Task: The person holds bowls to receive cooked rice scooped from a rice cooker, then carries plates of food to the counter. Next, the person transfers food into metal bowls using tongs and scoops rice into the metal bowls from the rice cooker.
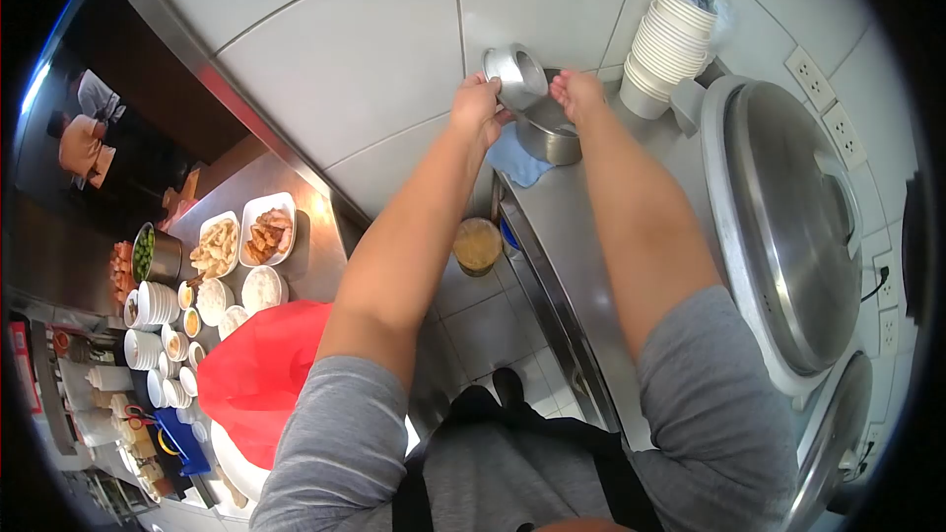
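Note:
My left hand is closed on a small metal cup, which is tilted above a metal pot. The pot stands at the far end of the steel counter. Just right of the cup, my right hand is raised over the pot's rim, fingers curled together; whatever is between them is hidden. A blue cloth lies beside the pot, partly under it. What the pot contains is hard to make out.
Stacked white cups and a large lidded cooker stand on the right. A container of yellowish contents sits low between the counters. Left are food trays, white bowls, red cloth and another person.

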A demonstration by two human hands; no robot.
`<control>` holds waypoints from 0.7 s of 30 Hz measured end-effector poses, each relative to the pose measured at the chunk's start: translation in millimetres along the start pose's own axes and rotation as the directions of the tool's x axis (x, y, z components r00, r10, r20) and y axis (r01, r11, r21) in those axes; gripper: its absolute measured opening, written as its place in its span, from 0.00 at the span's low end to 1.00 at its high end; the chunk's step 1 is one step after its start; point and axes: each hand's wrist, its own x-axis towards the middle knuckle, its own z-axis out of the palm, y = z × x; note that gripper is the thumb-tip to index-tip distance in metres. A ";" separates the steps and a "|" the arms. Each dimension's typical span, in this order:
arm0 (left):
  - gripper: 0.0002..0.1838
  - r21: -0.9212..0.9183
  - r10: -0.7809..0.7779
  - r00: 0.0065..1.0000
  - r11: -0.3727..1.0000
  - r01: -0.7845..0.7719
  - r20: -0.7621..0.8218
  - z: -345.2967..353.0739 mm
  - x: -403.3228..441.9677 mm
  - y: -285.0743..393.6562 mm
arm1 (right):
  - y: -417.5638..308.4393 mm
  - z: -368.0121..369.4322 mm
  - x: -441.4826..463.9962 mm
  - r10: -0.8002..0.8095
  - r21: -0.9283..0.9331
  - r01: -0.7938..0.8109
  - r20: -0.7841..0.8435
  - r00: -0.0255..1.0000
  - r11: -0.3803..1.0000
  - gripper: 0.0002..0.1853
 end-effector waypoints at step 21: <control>0.06 0.880 0.591 0.777 0.226 -0.418 0.217 -103.3 -44.1 -112.0 | 0.9 19.9 -28.9 0.200 -0.354 0.441 0.546 0.814 -0.825 0.15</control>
